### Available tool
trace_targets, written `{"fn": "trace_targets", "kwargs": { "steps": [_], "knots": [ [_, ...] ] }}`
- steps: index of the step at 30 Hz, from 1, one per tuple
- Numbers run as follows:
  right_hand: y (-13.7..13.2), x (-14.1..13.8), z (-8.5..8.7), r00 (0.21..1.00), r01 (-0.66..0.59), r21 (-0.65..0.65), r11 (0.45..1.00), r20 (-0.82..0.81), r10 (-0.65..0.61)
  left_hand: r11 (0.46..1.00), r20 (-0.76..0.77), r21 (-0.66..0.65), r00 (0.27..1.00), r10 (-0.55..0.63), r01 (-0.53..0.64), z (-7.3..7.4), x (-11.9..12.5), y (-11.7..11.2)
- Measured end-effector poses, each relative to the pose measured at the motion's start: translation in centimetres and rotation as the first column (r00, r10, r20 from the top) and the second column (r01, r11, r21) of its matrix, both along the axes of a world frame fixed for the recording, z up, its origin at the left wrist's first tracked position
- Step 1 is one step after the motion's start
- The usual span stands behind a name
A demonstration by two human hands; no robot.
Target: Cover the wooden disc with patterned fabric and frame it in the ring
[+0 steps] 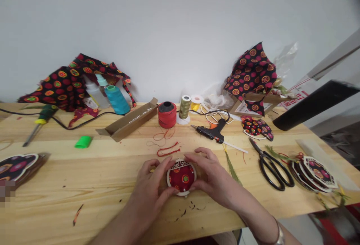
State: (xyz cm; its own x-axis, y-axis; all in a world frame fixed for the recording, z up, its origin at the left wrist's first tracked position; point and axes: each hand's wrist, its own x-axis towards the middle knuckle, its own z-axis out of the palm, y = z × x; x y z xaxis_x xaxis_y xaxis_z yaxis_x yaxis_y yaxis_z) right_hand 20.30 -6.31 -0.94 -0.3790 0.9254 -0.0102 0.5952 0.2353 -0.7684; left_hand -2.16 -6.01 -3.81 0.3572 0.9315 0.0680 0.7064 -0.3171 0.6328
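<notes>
Both hands hold one thing at the near middle of the table (pixel 98 174): a round ornament (pixel 181 176), red patterned fabric face in a white frame with a fretwork band along its far edge and a small tab at the near edge. Left hand (pixel 152 187) cups its left rim, right hand (pixel 209 175) its right rim, fingertips curled onto the frame from both sides; the disc lies flat between them, roughly equally near to each. No long axis, being round; fretwork points away from the person, tab toward them.

Just past the hands: loose red thread (pixel 168 150). Right of them, black scissors (pixel 272 168) and a stack of finished ornaments (pixel 316 170). Further back: glue gun (pixel 212 132), red spool (pixel 167 114), olive thread spool (pixel 185 107), cardboard tray (pixel 129 121), green cap (pixel 83 142), teal thread cone (pixel 116 99). Against the wall, patterned fabric (pixel 64 84) at left, more at right.
</notes>
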Motion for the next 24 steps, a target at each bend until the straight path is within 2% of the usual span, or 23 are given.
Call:
{"fn": "trace_targets", "kwargs": {
  "steps": [7,24],
  "knots": [
    [-0.1,0.3,0.0,0.999,-0.038,0.061,0.997,0.039,0.036,0.999,-0.026,-0.032,1.0,-0.009,0.008,0.6,0.1,0.1],
    [-0.4,0.3,-0.2,0.999,-0.033,0.057,0.998,0.044,0.03,0.987,-0.011,0.163,1.0,-0.005,0.007,-1.0,-0.3,-0.3]
  ]
}}
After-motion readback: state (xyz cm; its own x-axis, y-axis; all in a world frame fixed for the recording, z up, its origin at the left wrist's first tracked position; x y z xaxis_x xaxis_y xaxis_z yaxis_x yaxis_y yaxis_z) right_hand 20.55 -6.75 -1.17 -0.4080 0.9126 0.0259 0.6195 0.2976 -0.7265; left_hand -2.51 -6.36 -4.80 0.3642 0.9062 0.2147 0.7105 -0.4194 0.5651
